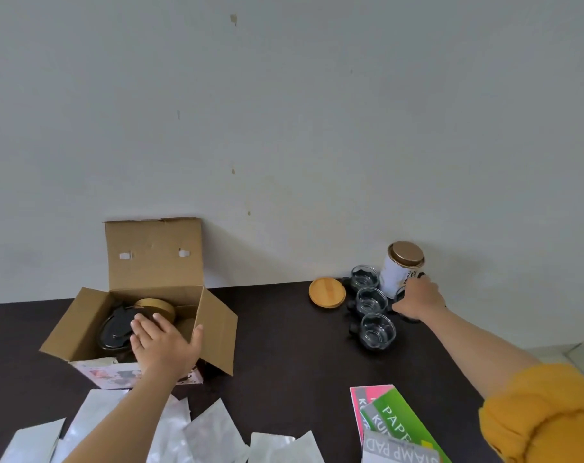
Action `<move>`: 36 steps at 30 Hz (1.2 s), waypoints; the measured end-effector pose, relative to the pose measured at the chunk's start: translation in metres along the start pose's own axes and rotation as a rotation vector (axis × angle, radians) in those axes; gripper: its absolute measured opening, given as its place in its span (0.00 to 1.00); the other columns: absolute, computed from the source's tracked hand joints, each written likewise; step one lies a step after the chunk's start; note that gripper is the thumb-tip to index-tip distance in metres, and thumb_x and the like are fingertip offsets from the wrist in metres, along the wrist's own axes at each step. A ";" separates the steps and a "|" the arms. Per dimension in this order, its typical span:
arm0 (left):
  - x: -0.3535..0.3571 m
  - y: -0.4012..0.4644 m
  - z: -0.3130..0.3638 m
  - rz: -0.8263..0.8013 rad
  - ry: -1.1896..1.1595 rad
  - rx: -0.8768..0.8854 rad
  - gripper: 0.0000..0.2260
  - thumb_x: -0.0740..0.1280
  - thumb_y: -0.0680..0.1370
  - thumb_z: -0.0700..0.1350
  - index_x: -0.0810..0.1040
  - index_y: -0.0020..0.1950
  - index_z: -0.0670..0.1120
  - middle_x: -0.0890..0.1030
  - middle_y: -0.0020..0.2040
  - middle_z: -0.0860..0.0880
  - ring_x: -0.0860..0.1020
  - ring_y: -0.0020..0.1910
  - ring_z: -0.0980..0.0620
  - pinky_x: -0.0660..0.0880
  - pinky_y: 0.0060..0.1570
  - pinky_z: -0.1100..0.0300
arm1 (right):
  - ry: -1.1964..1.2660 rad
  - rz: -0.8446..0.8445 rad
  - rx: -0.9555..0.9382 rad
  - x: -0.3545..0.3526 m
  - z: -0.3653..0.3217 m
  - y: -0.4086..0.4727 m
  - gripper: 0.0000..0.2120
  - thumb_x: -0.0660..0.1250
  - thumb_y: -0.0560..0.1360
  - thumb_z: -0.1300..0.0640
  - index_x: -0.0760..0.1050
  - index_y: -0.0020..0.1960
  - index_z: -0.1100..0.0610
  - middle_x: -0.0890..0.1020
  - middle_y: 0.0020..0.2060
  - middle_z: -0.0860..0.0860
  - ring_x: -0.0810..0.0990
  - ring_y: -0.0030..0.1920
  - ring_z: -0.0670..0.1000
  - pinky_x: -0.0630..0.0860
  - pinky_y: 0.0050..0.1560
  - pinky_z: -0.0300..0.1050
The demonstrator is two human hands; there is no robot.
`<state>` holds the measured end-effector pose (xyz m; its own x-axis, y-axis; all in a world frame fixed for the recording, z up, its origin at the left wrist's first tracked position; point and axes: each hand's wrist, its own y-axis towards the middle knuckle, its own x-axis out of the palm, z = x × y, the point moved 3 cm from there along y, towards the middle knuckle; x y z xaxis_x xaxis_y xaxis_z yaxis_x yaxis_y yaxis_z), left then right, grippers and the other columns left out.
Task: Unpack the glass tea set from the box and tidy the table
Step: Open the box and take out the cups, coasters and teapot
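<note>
Teapot (pixel 117 330) sits in the box (pixel 213 315) at the table's left edge, under my left hand's (pixel 163 344) spread fingers; my right hand (pixel 417 300) holds a cup far off.

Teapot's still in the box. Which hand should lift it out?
Left. The left hand is already over the open box, on the teapot; the right hand is busy on a glass cup far across the table.

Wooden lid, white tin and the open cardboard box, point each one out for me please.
wooden lid (pixel 327 292), head view, middle of its round top.
white tin (pixel 395 275), head view, on its white side wall.
cardboard box (pixel 153 252), head view, on the raised back flap.
</note>
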<state>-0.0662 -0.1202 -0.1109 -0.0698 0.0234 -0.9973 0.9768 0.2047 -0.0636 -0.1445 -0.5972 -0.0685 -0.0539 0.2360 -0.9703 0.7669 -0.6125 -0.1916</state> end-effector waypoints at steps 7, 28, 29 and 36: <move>0.002 0.000 0.002 0.035 0.047 -0.004 0.41 0.43 0.75 0.68 0.47 0.76 0.38 0.46 0.76 0.33 0.46 0.76 0.36 0.49 0.73 0.45 | 0.032 -0.059 0.041 0.024 0.011 0.024 0.31 0.72 0.68 0.52 0.66 0.66 0.61 0.68 0.61 0.60 0.69 0.62 0.61 0.71 0.49 0.48; 0.003 0.001 0.000 -0.006 0.049 0.024 0.41 0.41 0.74 0.69 0.48 0.77 0.42 0.43 0.76 0.34 0.44 0.75 0.35 0.47 0.73 0.45 | -0.035 0.008 -0.094 0.038 -0.018 -0.010 0.24 0.68 0.72 0.47 0.69 0.62 0.60 0.73 0.60 0.58 0.72 0.60 0.58 0.75 0.55 0.51; 0.003 0.000 0.000 -0.018 0.041 0.030 0.41 0.41 0.74 0.69 0.47 0.77 0.42 0.43 0.76 0.34 0.43 0.75 0.35 0.47 0.73 0.45 | -0.034 0.006 -0.120 0.037 -0.029 -0.020 0.24 0.67 0.73 0.46 0.69 0.62 0.60 0.73 0.60 0.58 0.73 0.60 0.58 0.75 0.56 0.52; -0.006 0.001 -0.005 -0.179 -0.140 0.080 0.45 0.44 0.73 0.72 0.45 0.77 0.40 0.38 0.75 0.34 0.37 0.75 0.36 0.42 0.73 0.44 | 0.023 -0.024 -0.331 0.045 -0.131 -0.091 0.27 0.65 0.75 0.47 0.64 0.68 0.60 0.69 0.64 0.57 0.70 0.63 0.58 0.73 0.55 0.50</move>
<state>-0.0654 -0.1151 -0.1045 -0.2202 -0.1437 -0.9648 0.9647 0.1146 -0.2373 -0.1334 -0.4320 -0.0751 -0.0633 0.2669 -0.9616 0.9320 -0.3288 -0.1526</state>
